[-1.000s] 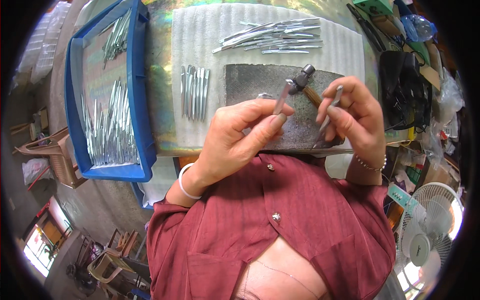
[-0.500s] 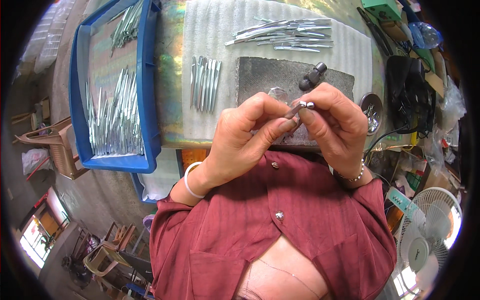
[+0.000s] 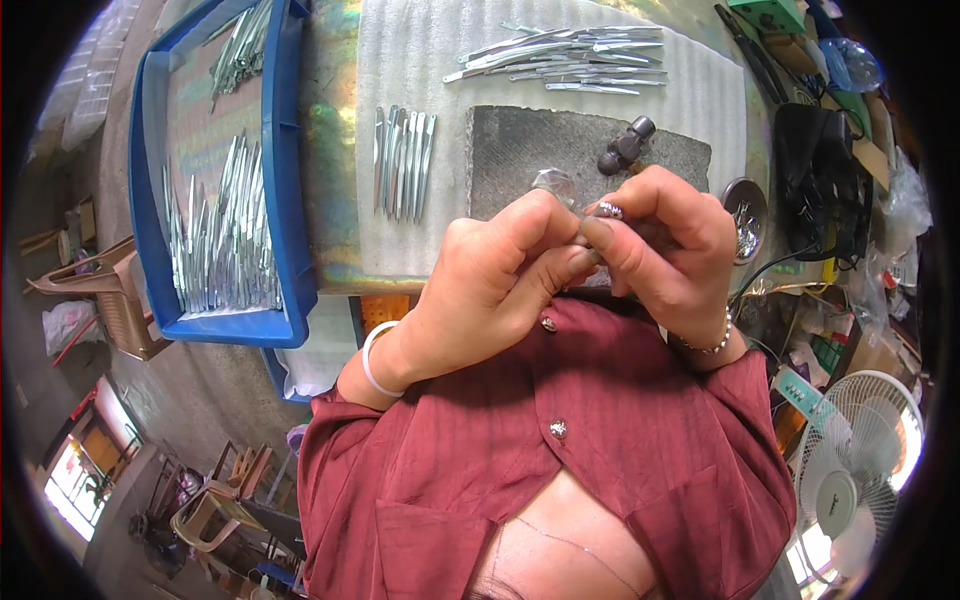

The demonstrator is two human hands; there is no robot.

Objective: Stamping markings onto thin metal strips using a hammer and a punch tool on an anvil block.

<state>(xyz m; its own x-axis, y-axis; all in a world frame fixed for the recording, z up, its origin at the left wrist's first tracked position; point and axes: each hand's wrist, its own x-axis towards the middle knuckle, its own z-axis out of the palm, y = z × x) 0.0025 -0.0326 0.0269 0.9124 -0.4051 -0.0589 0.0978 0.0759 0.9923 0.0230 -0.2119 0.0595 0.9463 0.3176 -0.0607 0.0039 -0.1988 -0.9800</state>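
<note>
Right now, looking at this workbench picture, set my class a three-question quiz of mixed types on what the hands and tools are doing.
1. True or false: the left hand and right hand meet at a small metal piece.
2. Where does the hammer lie? A) in the blue tray B) on the dark grey block C) beside the fan
3. Fill in: the row of metal strips left of the block lies on white ____.

Key: 1 true; 2 B; 3 foam.
</note>
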